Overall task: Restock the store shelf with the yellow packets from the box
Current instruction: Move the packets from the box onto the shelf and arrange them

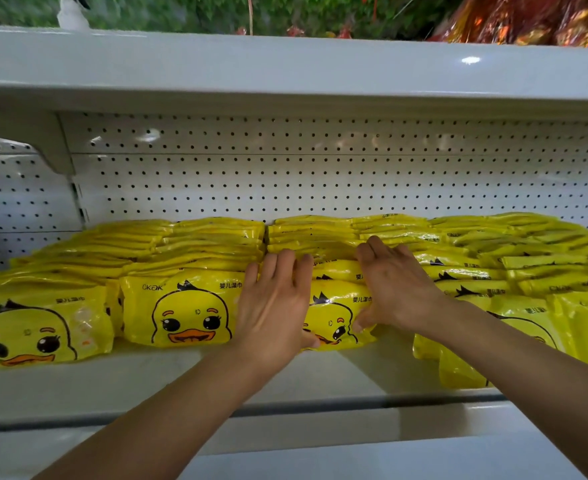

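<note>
1. The white store shelf (168, 379) carries rows of yellow packets (216, 251), each printed with a cartoon duck face, standing upright and packed one behind another back to the perforated back panel (320, 181).
2. Both hands reach into the middle row. The front packet (337, 317) of that row stands between them, set back a little from the shelf's front edge.
3. The left hand (275, 306) lies against the left side of that packet with fingers straight and close together, pointing toward the back panel — its grip is released, pressing flat rather than clasping. Its thumb sits low at the packet's bottom edge.
4. The right hand (394, 285) rests over the tops of the packets behind, fingers extended, while its thumb touches the front packet's right edge — again a released grip, nothing clasped.
5. To the left stand two more rows, their front packets (181, 310) facing outward.
6. To the right another row leans, its front packet (465, 368) reaching nearest the shelf edge.
7. An upper shelf (285, 71) spans overhead, with red-orange wrapped goods (527, 22) at its right.
</note>
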